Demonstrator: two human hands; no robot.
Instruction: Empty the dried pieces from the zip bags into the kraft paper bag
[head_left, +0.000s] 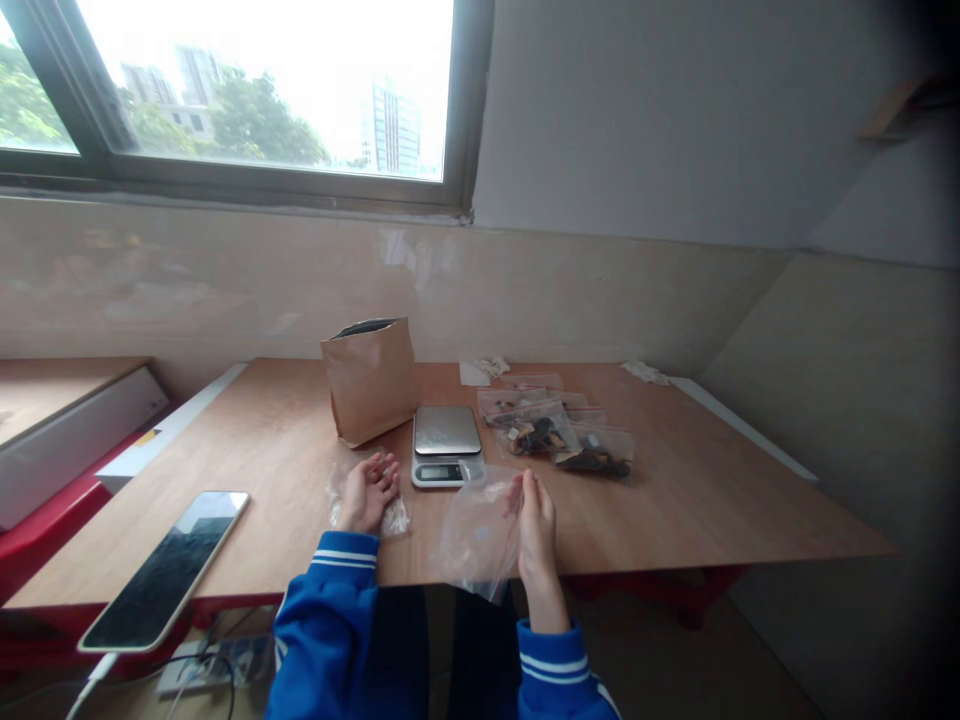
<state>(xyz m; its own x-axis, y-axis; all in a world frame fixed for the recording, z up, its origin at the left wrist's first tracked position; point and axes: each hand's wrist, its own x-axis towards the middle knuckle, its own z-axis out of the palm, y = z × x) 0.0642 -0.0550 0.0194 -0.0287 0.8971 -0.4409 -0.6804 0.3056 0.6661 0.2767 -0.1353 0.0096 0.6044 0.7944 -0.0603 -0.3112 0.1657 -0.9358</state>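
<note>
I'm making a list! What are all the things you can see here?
wooden table: 1, light brown, under everything
paper bag: 1, brown, back of table
kitchen scale: 1, silver, middle of table
filled zip bags: at least 3, see-through with dark pieces, right of scale
white scraps: 2, white, back edge of table
tablet: 1, black screen, front left of table
power strip: 1, white, below table
window: 1, dark frame, behind table
clear plastic bags: 2, see-through, front of table
blue sleeves: 2, blue with white stripes, at the table's front edge
left hand: 1, resting on one clear bag
right hand: 1, pinching the other
</note>
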